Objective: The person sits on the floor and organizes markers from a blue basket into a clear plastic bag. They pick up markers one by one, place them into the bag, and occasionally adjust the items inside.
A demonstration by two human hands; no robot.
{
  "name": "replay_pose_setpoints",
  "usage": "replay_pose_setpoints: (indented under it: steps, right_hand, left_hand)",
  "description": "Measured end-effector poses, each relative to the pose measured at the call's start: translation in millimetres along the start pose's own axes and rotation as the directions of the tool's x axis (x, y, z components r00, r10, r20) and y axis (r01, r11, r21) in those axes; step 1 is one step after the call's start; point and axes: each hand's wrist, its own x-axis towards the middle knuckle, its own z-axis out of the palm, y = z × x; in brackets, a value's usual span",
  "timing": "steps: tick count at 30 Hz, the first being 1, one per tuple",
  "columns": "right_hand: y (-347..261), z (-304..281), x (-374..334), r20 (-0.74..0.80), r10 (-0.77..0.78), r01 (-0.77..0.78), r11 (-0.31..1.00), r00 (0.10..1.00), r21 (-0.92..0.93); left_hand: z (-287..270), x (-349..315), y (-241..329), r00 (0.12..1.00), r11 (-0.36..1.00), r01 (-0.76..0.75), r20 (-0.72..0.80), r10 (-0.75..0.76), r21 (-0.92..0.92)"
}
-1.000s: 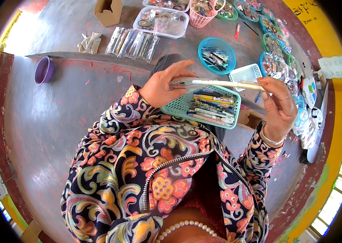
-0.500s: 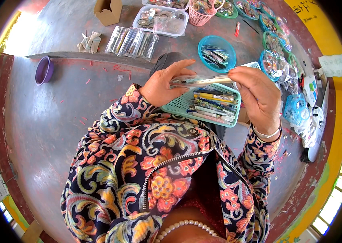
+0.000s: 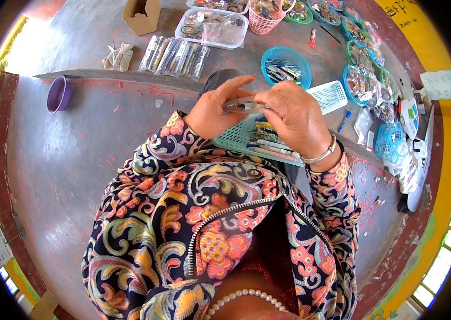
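My left hand (image 3: 216, 111) is closed on one end of a clear plastic sleeve (image 3: 240, 105), with the index finger raised along the top. My right hand (image 3: 296, 114), a silver bangle at its wrist, pinches at the other end of the sleeve. The pale pen seen there earlier is now hidden by the fingers. Under both hands, a mint-green basket (image 3: 230, 140) rests on my lap. Several pens (image 3: 273, 146) lie in it in a row, partly covered by my right hand.
Ahead are a blue bowl (image 3: 307, 68) of pens, a white basket (image 3: 316, 92) and sleeved pens (image 3: 174, 56). A clear tray (image 3: 238, 40), a cardboard box (image 3: 142, 16) and gloves (image 3: 118, 57) stand farther off. A purple basin (image 3: 59, 95) is left; a blue pen (image 3: 345, 121) lies right.
My right hand has moved left, close to my left hand, and the pale pen it held is no longer visible. My left hand has hardly moved. The white basket is now uncovered.
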Motion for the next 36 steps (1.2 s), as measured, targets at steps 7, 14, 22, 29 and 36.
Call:
replay_pose_setpoints:
  steps: [7,14,22,29,36]
  right_hand:
    - [13,-1,-18,-0.131,0.271,-0.255,0.959,0.954,0.126]
    - [39,42,-37,0.006,0.550,-0.395,0.592,0.835,0.702]
    - [21,39,-25,-0.017,0.551,-0.375,0.590,0.835,0.715]
    - [20,47,-25,0.024,0.526,-0.393,0.604,0.850,0.693]
    - [26,44,-34,0.074,0.609,-0.466,0.517,0.790,0.718]
  left_hand:
    - [-1,-1,-3,0.999,0.999,0.038,-0.019,-0.038,-0.037]
    - [-5,-1,-2,0.999,0.999,0.028,-0.016,-0.029,-0.017]
    - [-20,-1,-4,0.996,0.996,-0.087,-0.013,0.087,0.015]
    - [-26,-1,-4,0.991,0.997,-0.021,0.132,0.011,0.076]
    - [-24,0,-25,0.995,0.969,0.042,0.099,-0.019,-0.243]
